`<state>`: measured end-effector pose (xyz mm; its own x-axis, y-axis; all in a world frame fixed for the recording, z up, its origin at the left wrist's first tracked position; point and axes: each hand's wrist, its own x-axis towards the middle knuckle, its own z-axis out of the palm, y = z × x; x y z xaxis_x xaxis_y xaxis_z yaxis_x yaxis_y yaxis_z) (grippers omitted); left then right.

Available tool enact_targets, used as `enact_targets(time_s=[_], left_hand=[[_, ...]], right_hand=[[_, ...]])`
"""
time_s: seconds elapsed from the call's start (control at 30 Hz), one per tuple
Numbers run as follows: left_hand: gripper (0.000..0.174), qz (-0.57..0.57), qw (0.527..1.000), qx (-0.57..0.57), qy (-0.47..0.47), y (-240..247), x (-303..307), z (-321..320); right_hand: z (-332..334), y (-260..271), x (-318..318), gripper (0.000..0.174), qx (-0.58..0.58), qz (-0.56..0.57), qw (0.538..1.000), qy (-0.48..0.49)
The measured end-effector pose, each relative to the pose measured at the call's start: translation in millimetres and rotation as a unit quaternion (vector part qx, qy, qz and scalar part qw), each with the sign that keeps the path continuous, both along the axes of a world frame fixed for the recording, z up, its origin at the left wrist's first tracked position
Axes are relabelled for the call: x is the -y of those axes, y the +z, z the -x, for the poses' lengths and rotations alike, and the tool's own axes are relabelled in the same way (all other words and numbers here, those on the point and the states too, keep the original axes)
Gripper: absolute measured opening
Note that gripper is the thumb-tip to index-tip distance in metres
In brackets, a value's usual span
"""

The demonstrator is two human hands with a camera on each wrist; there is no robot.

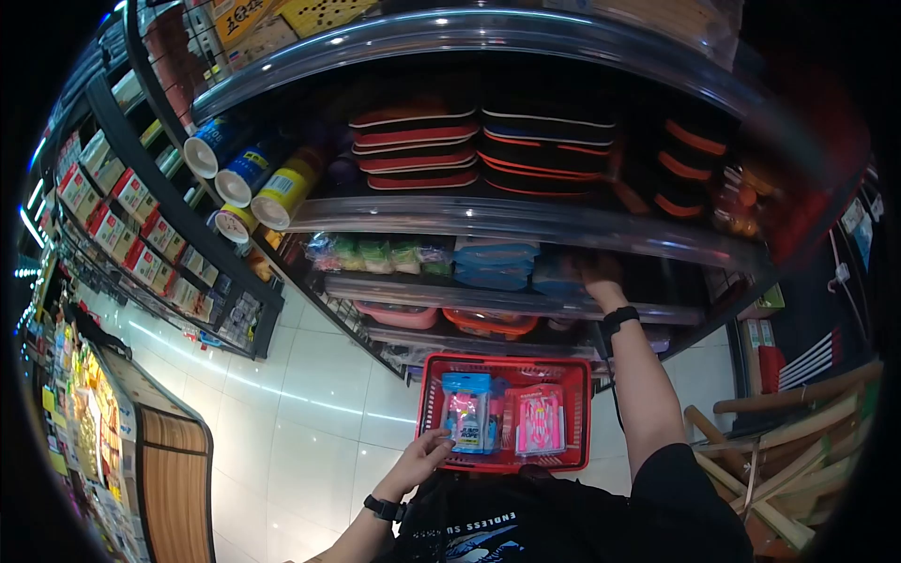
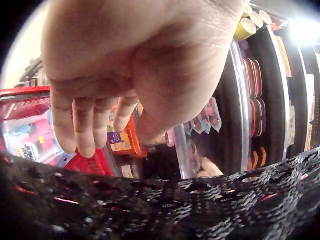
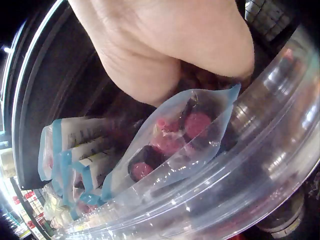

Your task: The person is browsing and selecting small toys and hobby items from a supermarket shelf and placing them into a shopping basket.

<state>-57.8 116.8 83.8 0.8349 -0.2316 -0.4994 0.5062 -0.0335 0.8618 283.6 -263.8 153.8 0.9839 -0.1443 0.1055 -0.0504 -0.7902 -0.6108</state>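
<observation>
My right hand (image 1: 602,276) reaches into a middle shelf. In the right wrist view, the right hand (image 3: 170,42) has its fingers bent at a clear pouch (image 3: 175,135) with blue edges and pink items inside; the fingertips are hidden behind the pouch, which stands tilted. Similar blue-edged packs (image 3: 75,160) lie beside it. My left hand (image 1: 419,464) is by the front left of a red basket (image 1: 584,373), close to a blue jump-rope pouch (image 1: 468,413) inside. Seen from the left wrist, the left hand's (image 2: 135,60) fingers hang relaxed, holding nothing.
A pink pack (image 1: 539,422) lies in the basket's right half. A clear lip (image 3: 250,185) runs along the shelf front. Above are red and black cases (image 1: 413,150); below, an orange container (image 1: 489,322). Wooden pieces (image 1: 798,450) stand at the right.
</observation>
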Motion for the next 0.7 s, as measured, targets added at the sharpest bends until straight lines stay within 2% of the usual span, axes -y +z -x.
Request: enact_targets(time_s=[0.03,0.1,0.17,0.23,0.37,0.43,0.5,0.53,0.63,0.7], left_hand=[[0.044,-0.006,1.0,-0.002,-0.005,2.0,1.0,-0.2],[0.044,-0.013,1.0,-0.007,-0.017,5.1,3.6,-1.6],[0.044,-0.022,1.0,-0.008,-0.015,7.2,5.7,-1.8],[0.044,-0.027,0.999,-0.011,-0.02,5.9,6.9,-2.0],[0.043,-0.049,0.998,-0.018,-0.026,8.5,8.7,1.1],[0.042,-0.043,0.998,-0.039,-0.015,2.9,5.4,12.8],[0.041,-0.056,0.997,-0.043,-0.022,-0.1,3.3,8.5],[0.041,-0.055,0.997,-0.049,-0.022,-1.6,1.9,12.2],[0.042,-0.038,0.997,-0.058,-0.022,-11.0,0.6,14.0],[0.043,-0.041,0.997,-0.059,-0.026,-9.7,2.8,6.7]], right_hand=[[7.6,12.0,-7.2,0.053,-0.002,-0.002,1.0,-0.006],[19.4,31.5,-16.7,0.05,-0.085,-0.151,0.985,-0.02],[12.2,17.1,-11.8,0.049,-0.1,-0.196,0.975,-0.028],[6.7,-1.7,-3.1,0.054,0.06,0.008,0.998,-0.003],[11.7,-11.3,3.0,0.058,0.106,-0.034,0.994,-0.006],[22.4,-13.9,-3.0,0.054,0.049,-0.033,0.998,-0.007],[25.8,-15.3,3.5,0.049,0.132,-0.028,0.991,-0.005],[32.0,-23.7,6.0,0.044,0.177,0.011,0.984,-0.006],[33.2,-18.2,6.7,0.04,0.137,0.035,0.99,-0.007],[33.9,3.4,3.5,0.039,0.104,0.036,0.994,0.007]])
